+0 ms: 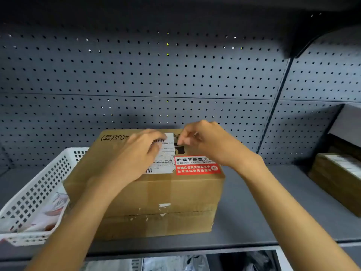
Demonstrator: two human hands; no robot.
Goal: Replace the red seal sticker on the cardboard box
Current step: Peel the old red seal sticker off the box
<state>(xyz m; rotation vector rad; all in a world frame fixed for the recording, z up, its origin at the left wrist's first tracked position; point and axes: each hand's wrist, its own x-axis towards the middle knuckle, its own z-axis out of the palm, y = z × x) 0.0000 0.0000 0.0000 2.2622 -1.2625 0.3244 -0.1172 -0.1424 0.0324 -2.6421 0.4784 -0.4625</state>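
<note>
The left hand (140, 153) lay flat and open on top of the cardboard box (148, 194), its fingers spread over the white shipping label (166, 157) and pressing on the label's left part. The right hand (207, 143) hovered over the far right part of the box top, thumb and forefinger pinched together just beside the label's upper right corner; whether anything was caught between them could not be told. The red seal sticker (197, 165) sat on the box top at its near right edge, just right of the label and partly under the right wrist, white and black print showing on it. The box stood on a grey shelf (263, 208) with torn tape along the seam of its front face. To the box's left, touching it, was a white perforated basket (39, 184) with papers inside. Well to the box's right lay another brown carton (336, 178). Behind the box rose a dark pegboard wall (136, 75)
</note>
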